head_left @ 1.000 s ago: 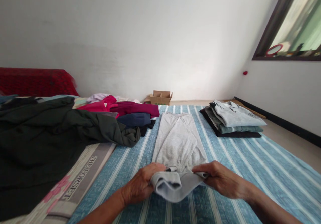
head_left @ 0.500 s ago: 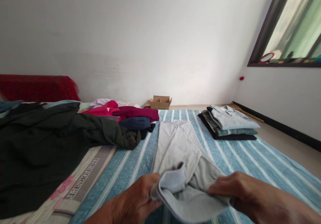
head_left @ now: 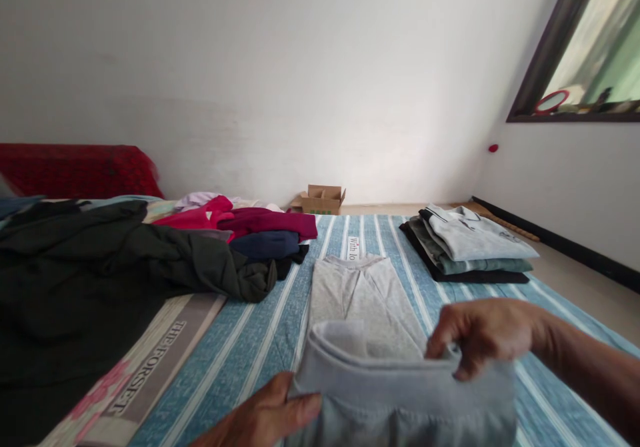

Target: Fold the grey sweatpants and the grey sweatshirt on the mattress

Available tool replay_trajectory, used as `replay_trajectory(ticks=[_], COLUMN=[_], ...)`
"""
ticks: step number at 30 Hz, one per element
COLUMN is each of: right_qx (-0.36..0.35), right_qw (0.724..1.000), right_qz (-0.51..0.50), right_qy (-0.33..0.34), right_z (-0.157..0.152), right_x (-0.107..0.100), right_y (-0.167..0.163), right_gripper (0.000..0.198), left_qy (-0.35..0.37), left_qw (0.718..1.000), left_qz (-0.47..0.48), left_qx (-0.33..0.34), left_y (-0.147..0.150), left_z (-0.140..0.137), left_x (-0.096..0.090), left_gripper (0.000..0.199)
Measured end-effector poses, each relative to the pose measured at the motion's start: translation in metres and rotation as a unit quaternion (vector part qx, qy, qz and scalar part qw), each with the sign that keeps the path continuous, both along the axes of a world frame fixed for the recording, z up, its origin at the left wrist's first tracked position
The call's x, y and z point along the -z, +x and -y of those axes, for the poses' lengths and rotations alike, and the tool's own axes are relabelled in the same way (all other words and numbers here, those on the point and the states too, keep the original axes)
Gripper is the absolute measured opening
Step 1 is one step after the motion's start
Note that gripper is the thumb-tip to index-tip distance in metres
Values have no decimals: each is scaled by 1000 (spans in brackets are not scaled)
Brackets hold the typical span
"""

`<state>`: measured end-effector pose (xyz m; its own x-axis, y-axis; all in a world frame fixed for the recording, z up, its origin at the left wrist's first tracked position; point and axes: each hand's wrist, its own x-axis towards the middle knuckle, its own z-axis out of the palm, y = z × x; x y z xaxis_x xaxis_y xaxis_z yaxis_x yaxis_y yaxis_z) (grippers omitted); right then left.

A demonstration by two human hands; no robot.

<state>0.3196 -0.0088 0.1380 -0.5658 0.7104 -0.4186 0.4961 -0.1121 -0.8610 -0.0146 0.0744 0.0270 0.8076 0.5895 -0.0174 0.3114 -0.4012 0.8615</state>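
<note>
A light grey garment [head_left: 350, 293] lies lengthwise on the striped bed cover in front of me; the frames do not settle its kind. At its near end a wide grey band is raised, its edge curving open toward me. My left hand [head_left: 267, 412] is closed on the left corner of this band, thumb on the near side. Farther right, my right hand [head_left: 483, 337] pinches the band's upper edge between thumb and bent fingers. The lower part of the band runs out of the picture.
Folded clothes [head_left: 470, 243] are stacked at right on the blue striped cover [head_left: 210, 393]. A dark garment [head_left: 75, 300] spreads over the left side, beside a pile with a maroon garment [head_left: 273, 223]. A cardboard box [head_left: 323, 199] stands by the far wall.
The near band of the grey garment has been lifted and spread wider. My right hand has risen and now grips its upper edge; my left hand has moved lower and slightly left.
</note>
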Motion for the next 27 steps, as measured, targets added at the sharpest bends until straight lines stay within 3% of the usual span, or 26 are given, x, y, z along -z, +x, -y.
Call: replay_trajectory(ticks=[2, 5, 8, 12, 14, 16, 21, 27], right_qx=[16, 70, 117, 146, 147, 149, 157, 232], right_qw=[999, 996, 991, 981, 978, 977, 968, 924], right_qz=[-26, -24, -24, 2, -5, -23, -154, -297], right_qy=[-10, -39, -60, -130, -147, -153, -123, -67], right_z=[-52, -135, -210, -266, -274, -273, -255, -222], right_x=[-13, -6, 37, 117, 144, 156, 159, 176], right_y=[16, 42, 61, 71, 76, 82, 97, 105], right_gripper=[22, 22, 25, 23, 24, 26, 38, 50], left_qy=[-171, -371, -484, -532, -533, -524, -465, -450], left_qw=[983, 917, 856, 820, 816, 820, 845, 855], left_qz=[49, 130, 136, 102, 95, 87, 72, 80], left_qx=[-34, -65, -118, -188, -204, -213, -254, -245], left_y=[25, 63, 89, 100, 102, 104, 113, 115], left_z=[-34, -92, -143, -172, -173, -170, -164, -166], left_x=[-8, -5, 18, 47, 51, 48, 43, 40], left_gripper=[39, 38, 30, 24, 24, 24, 28, 32])
